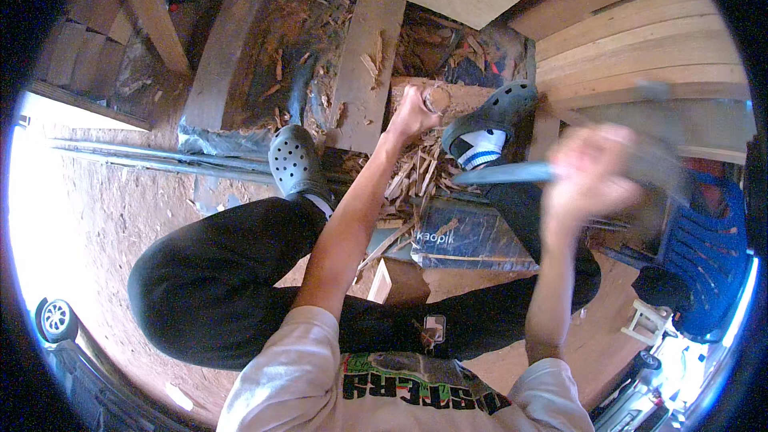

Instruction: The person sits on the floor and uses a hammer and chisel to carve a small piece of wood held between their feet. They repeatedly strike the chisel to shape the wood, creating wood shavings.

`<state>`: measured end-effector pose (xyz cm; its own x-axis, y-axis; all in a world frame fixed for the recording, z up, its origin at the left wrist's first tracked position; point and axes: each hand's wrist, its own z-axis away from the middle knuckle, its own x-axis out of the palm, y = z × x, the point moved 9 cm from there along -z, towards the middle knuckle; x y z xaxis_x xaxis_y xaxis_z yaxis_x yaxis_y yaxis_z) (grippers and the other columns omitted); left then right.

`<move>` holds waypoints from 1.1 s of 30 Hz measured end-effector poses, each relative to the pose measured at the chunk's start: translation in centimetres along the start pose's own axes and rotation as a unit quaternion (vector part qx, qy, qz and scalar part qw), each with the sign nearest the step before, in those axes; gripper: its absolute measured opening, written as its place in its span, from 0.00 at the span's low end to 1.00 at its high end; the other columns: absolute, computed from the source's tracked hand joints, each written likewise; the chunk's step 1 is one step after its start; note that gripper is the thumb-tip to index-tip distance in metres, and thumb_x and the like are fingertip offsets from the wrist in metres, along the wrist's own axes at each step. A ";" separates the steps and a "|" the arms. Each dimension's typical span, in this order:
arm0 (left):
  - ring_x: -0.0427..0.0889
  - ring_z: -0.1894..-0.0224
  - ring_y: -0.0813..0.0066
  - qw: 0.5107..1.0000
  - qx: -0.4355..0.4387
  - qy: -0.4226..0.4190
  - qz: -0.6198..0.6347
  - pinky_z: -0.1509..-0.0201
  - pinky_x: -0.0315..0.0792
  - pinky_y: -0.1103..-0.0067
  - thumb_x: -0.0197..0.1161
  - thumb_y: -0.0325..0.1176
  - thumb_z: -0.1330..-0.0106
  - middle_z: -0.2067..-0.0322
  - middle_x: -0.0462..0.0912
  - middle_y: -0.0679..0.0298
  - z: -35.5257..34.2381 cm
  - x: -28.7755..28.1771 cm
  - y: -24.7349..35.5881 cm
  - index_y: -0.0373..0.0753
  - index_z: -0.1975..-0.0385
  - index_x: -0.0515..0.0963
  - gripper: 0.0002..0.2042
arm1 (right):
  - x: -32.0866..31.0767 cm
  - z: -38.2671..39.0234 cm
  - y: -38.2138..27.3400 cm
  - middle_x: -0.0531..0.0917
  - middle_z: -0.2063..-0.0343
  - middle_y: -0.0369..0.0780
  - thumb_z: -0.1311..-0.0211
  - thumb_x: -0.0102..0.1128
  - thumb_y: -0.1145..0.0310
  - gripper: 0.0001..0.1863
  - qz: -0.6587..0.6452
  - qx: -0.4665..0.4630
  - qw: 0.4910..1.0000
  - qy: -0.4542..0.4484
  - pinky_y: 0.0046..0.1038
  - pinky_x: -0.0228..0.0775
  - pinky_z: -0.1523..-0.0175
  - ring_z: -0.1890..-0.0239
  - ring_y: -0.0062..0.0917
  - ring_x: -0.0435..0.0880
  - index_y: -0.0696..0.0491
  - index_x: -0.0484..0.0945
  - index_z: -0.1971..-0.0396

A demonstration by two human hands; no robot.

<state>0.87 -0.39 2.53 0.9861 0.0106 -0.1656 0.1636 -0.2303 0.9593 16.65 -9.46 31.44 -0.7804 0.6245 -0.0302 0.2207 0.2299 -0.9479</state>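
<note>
My left hand [413, 118] is closed around a piece of wood with a pale round end [438, 98], held upright over a plank between my feet. My right hand [588, 168] is raised at the right and smeared by motion. It grips a long tool; a blue-grey, tapering part [506, 174] sticks out to the left of the fist. Beyond the fist the tool is too blurred to tell its kind. Wood chips and splinters [416, 172] lie heaped just below my left hand.
Grey clogs [296, 162] are on my feet, either side of the chips. Boards [364, 72] lie ahead, with stacked planks [640, 52] at the right. A dark printed box or sheet [476, 232] lies between my legs. A blue plastic chair [708, 248] stands at the right.
</note>
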 end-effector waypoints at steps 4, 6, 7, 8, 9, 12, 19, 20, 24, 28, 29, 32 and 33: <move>0.78 0.71 0.75 0.994 0.077 -0.069 0.042 0.64 0.73 0.76 0.63 0.26 0.51 0.75 0.82 0.57 -0.3 1.1 1.8 0.33 0.68 0.79 0.10 | 6.2 4.9 11.4 0.81 0.73 0.49 0.40 0.59 0.64 0.15 0.422 -0.060 0.818 -0.386 0.37 0.71 0.63 0.72 0.40 0.79 0.63 0.76 0.63; 0.78 0.73 0.72 0.994 0.042 -0.046 0.087 0.66 0.73 0.74 0.64 0.27 0.51 0.76 0.81 0.55 -0.8 0.6 1.2 0.32 0.70 0.79 0.09 | 5.0 3.8 12.1 0.81 0.70 0.55 0.42 0.60 0.63 0.16 0.329 0.000 0.870 -0.369 0.41 0.72 0.58 0.65 0.52 0.79 0.62 0.78 0.63; 0.79 0.75 0.69 0.996 0.005 -0.061 0.063 0.68 0.72 0.72 0.64 0.28 0.52 0.77 0.81 0.52 -0.9 0.9 0.5 0.32 0.71 0.79 0.09 | 4.8 3.1 9.9 0.82 0.72 0.52 0.43 0.61 0.62 0.19 0.327 -0.061 0.867 -0.371 0.39 0.73 0.60 0.68 0.49 0.81 0.63 0.76 0.60; 0.79 0.77 0.67 0.993 -0.072 -0.091 0.016 0.69 0.72 0.70 0.65 0.29 0.53 0.77 0.81 0.49 -0.4 1.5 -1.1 0.31 0.73 0.79 0.09 | 4.4 2.8 6.0 0.83 0.71 0.49 0.42 0.61 0.62 0.18 0.284 -0.155 0.876 -0.358 0.35 0.73 0.59 0.69 0.41 0.83 0.62 0.77 0.61; 0.79 0.75 0.66 0.990 -0.079 -0.116 -0.008 0.68 0.72 0.70 0.64 0.28 0.53 0.76 0.81 0.48 -0.5 2.0 -1.4 0.30 0.71 0.78 0.10 | 3.0 2.1 4.6 0.83 0.68 0.47 0.40 0.60 0.62 0.15 0.271 -0.050 0.890 -0.363 0.31 0.72 0.56 0.66 0.34 0.82 0.60 0.78 0.63; 0.79 0.71 0.63 0.999 -0.026 -0.043 0.007 0.65 0.72 0.71 0.64 0.29 0.53 0.72 0.80 0.47 0.1 0.9 -0.8 0.29 0.71 0.78 0.11 | 0.5 -0.4 -3.6 0.74 0.88 0.34 0.38 0.60 0.64 0.14 0.121 -0.005 0.975 -0.189 0.22 0.62 0.82 0.87 0.17 0.70 0.54 0.76 0.81; 0.76 0.71 0.68 0.995 -0.048 -0.040 0.082 0.64 0.73 0.73 0.63 0.29 0.52 0.71 0.80 0.48 0.0 0.7 -2.1 0.30 0.68 0.79 0.12 | 3.0 1.7 6.6 0.75 0.84 0.44 0.36 0.55 0.60 0.18 0.279 0.075 0.941 -0.177 0.31 0.61 0.80 0.86 0.30 0.71 0.59 0.75 0.78; 0.77 0.70 0.72 0.995 -0.014 -0.084 0.052 0.64 0.73 0.75 0.63 0.28 0.50 0.71 0.82 0.52 0.1 1.8 -1.2 0.31 0.68 0.79 0.11 | 5.4 4.9 12.1 0.81 0.78 0.52 0.39 0.58 0.60 0.17 0.458 0.091 0.777 -0.422 0.40 0.71 0.71 0.80 0.43 0.79 0.62 0.79 0.73; 0.79 0.69 0.73 0.990 0.115 -0.074 0.038 0.66 0.71 0.75 0.62 0.27 0.45 0.70 0.83 0.64 -1.1 1.0 2.5 0.36 0.69 0.79 0.05 | 3.7 4.0 15.2 0.80 0.73 0.55 0.47 0.64 0.59 0.18 0.416 0.001 0.838 -0.353 0.45 0.69 0.58 0.65 0.51 0.79 0.62 0.77 0.70; 0.76 0.78 0.83 0.977 0.160 -0.115 -0.081 0.74 0.70 0.78 0.62 0.28 0.44 0.79 0.82 0.68 -1.0 1.3 4.3 0.36 0.76 0.78 0.03 | 3.2 1.9 7.8 0.82 0.73 0.46 0.44 0.60 0.68 0.13 0.319 -0.098 0.893 -0.303 0.32 0.72 0.59 0.69 0.35 0.81 0.61 0.77 0.62; 0.77 0.78 0.83 0.989 0.105 -0.107 0.013 0.75 0.70 0.78 0.64 0.28 0.45 0.79 0.82 0.67 -1.1 0.8 3.7 0.36 0.77 0.78 0.04 | 2.7 1.2 4.7 0.82 0.75 0.42 0.43 0.61 0.68 0.12 0.277 -0.144 0.913 -0.264 0.30 0.71 0.60 0.72 0.31 0.81 0.61 0.78 0.64; 0.77 0.77 0.84 0.981 0.121 -0.153 -0.022 0.74 0.71 0.80 0.67 0.27 0.46 0.79 0.82 0.69 -1.3 1.4 3.9 0.35 0.77 0.80 0.04 | 1.0 -1.9 1.8 0.76 0.84 0.32 0.41 0.62 0.65 0.11 0.129 -0.064 0.974 -0.174 0.22 0.65 0.77 0.84 0.17 0.72 0.57 0.76 0.77; 0.76 0.77 0.85 0.977 0.131 -0.167 -0.012 0.74 0.71 0.80 0.68 0.28 0.46 0.80 0.81 0.69 -1.3 1.5 4.2 0.35 0.77 0.79 0.05 | 0.3 -2.2 2.6 0.74 0.86 0.30 0.40 0.62 0.64 0.13 0.068 0.024 0.986 -0.152 0.19 0.61 0.83 0.88 0.13 0.69 0.55 0.74 0.80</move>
<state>3.08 -0.08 6.58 0.9109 -0.2890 -0.2944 0.1302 -0.4758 0.8699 18.25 -7.01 29.62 -0.8865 0.3925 -0.2452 0.3132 0.1188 -0.9422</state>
